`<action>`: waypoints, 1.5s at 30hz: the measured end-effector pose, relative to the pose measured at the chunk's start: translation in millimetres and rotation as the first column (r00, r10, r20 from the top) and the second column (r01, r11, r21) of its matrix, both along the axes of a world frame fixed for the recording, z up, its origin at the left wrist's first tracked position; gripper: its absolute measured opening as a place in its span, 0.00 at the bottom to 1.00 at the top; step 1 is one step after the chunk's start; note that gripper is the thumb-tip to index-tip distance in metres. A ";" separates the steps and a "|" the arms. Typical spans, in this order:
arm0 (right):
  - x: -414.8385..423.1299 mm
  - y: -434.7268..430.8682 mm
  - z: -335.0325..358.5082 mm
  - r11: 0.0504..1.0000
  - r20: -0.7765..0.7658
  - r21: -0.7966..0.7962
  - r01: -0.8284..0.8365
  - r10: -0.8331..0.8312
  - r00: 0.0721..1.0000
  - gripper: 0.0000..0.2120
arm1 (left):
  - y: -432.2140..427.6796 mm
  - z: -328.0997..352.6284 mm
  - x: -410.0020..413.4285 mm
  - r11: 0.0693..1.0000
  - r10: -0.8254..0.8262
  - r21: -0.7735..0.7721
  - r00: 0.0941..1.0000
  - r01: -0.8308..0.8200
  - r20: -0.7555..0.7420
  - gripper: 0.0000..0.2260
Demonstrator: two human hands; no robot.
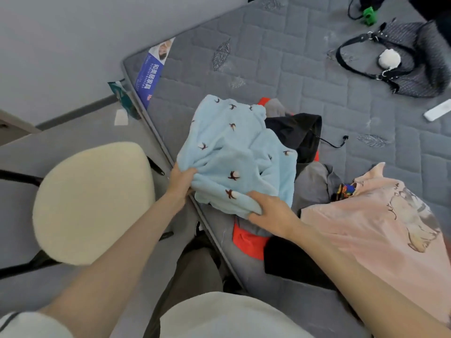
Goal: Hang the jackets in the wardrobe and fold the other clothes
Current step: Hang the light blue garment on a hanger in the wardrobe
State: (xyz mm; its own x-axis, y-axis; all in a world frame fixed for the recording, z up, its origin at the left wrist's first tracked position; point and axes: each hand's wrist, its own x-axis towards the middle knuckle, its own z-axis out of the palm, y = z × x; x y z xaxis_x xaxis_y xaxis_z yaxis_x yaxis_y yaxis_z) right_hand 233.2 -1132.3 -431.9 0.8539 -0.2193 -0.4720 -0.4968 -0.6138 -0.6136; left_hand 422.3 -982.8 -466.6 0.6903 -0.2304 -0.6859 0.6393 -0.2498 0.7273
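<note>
The left hand point(181, 182) and right hand point(271, 213) are both clutching the fluffy blue top point(234, 147) (pink tee point(366, 228) at its 4 o'clock), probably starting the fold and needing it spread flat.

We see a grey quilted mattress point(305, 69) stitched with leaf motifs, with a blue printed label point(148, 76) at one corner. Near its edge lies a heap of clothes: a light blue fleece garment point(231, 147) on top, a black garment with a drawstring point(297, 132) behind it, a grey garment point(314, 186) beside it and an orange-red garment point(246, 240) underneath. Just beside the heap, a pink T-shirt point(366, 228) lies spread out. Well apart, toward the far side, we find a dark patterned handbag point(419, 57) with a white pompom point(389, 59), a green object point(369, 14) and a flat white object point(438, 110).
</note>
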 end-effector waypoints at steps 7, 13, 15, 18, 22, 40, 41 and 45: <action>-37.3 61.6 8.9 0.947 -0.209 -0.214 -0.239 0.195 0.958 0.18 | 119.2 29.0 -101.0 0.996 0.089 -0.048 0.970 -0.080 0.226 0.21; -67.0 101.4 29.4 0.761 -0.198 -0.533 -0.369 0.312 0.929 0.09 | 185.8 63.5 -163.2 0.976 0.206 -0.007 0.910 -0.218 0.359 0.17; -69.6 109.8 43.8 0.799 -0.124 -0.524 -0.296 0.272 0.954 0.08 | 207.8 79.0 -172.2 0.961 0.256 0.000 0.886 -0.278 0.387 0.15; -61.7 123.1 66.9 0.944 -0.032 -0.281 -0.173 0.172 0.985 0.08 | 239.1 109.5 -177.8 0.949 0.280 0.003 0.850 -0.314 0.447 0.14; -38.7 148.8 96.3 0.914 -0.173 0.112 -0.390 0.405 0.898 0.18 | 282.0 152.6 -178.1 0.956 0.280 -0.030 0.875 -0.293 0.394 0.14; -5.0 421.7 138.9 0.780 0.373 -0.251 -0.573 0.624 0.687 0.10 | 506.5 257.7 -246.9 0.809 0.587 -0.201 0.768 -0.552 0.256 0.08; -1.9 425.7 146.8 0.818 0.456 -0.233 -0.526 0.569 0.684 0.10 | 526.8 252.7 -249.3 0.862 0.460 0.008 0.790 -0.506 0.406 0.08; -1.4 452.6 193.4 0.808 0.746 -0.274 -0.522 0.521 0.415 0.11 | 585.4 237.4 -266.0 0.843 -0.398 0.396 0.918 0.364 0.004 0.23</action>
State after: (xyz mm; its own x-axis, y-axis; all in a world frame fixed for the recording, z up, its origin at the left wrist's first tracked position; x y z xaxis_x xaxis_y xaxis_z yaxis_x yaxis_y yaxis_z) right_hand 231.9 -679.7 -238.5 0.8209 0.3975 0.4100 0.5710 -0.5858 -0.5751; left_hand 156.3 -397.4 -229.2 0.6601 -0.2208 -0.7180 0.3786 -0.7278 0.5718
